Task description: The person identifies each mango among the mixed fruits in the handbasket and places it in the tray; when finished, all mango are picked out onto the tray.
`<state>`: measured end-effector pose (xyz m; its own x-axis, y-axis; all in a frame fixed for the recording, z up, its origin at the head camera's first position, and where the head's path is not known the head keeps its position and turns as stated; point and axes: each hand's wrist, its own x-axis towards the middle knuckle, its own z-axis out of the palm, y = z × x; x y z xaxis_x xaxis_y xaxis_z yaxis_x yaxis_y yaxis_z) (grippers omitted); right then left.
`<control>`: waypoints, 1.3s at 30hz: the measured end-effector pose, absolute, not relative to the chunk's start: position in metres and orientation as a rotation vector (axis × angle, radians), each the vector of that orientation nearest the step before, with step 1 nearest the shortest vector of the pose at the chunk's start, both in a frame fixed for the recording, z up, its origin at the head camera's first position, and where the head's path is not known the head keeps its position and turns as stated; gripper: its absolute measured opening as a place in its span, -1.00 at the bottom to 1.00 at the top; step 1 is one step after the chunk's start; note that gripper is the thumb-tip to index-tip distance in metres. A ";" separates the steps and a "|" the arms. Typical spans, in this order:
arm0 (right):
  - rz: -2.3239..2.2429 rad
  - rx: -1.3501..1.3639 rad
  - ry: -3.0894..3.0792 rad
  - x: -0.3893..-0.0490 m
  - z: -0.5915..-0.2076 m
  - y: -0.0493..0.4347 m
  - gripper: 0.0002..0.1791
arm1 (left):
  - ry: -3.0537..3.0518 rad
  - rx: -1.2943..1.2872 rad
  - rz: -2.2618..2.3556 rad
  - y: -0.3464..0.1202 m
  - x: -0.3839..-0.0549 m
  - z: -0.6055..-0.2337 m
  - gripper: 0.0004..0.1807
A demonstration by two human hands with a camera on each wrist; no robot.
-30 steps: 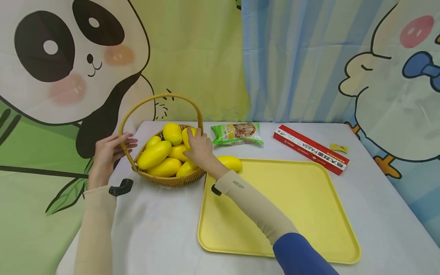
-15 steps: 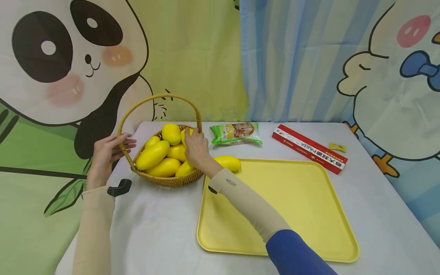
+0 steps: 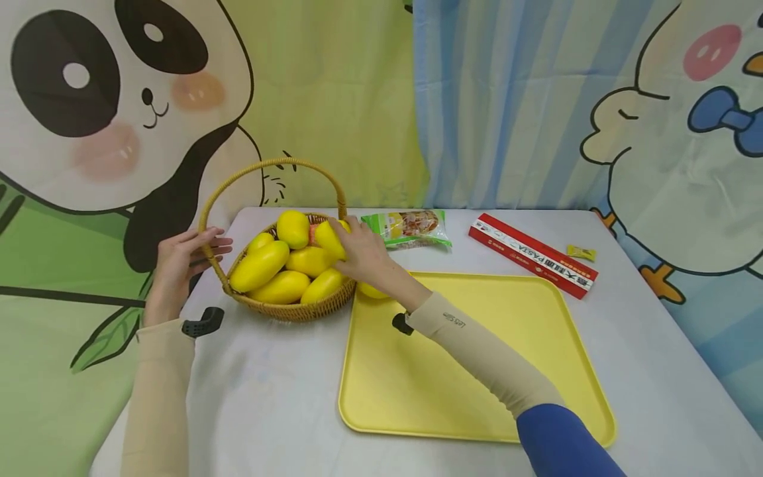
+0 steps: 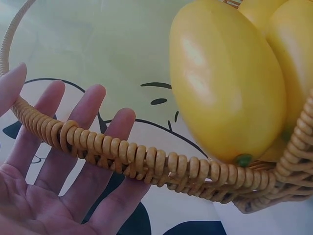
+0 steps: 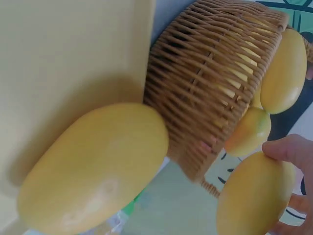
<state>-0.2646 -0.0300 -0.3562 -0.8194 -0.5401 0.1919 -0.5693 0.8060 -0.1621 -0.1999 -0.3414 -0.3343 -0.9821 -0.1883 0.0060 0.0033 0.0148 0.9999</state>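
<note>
Panda-printed cloth (image 3: 208,106) hangs behind the basket (image 3: 298,313), where the right hand (image 3: 368,254), clamped on a mango (image 5: 254,196), has shifted it, baring something red (image 3: 312,234), left hand (image 3: 181,264) spread by the handle (image 3: 277,161).

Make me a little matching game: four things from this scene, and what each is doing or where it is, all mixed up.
Column one
1. Left hand
2. Right hand
3. Red box
4. Wicker basket

Column two
A. Lies beside a small yellow packet
B. Holds one yellow fruit between thumb and fingers
C. Heaped with several fruits, next to the yellow tray
D. At the handle, fingers spread

Right pairs: 1-D, 2-B, 3-A, 4-C
</note>
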 end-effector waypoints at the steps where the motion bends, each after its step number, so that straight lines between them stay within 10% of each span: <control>1: 0.356 0.901 -2.845 -0.263 -0.354 -0.023 -0.09 | -2.131 0.192 -2.106 -0.341 -0.200 -0.334 -0.78; 39: 0.452 1.582 -2.712 -0.210 -0.419 0.078 -0.14 | -2.134 0.168 -2.110 -0.341 -0.201 -0.334 -0.79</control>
<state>-0.2096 0.0780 -0.4192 -0.5024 -0.8568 0.1164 -0.8482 0.4621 -0.2590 -0.2011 -0.3411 -0.3337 -0.9845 -0.1743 0.0181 0.0160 0.0131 0.9998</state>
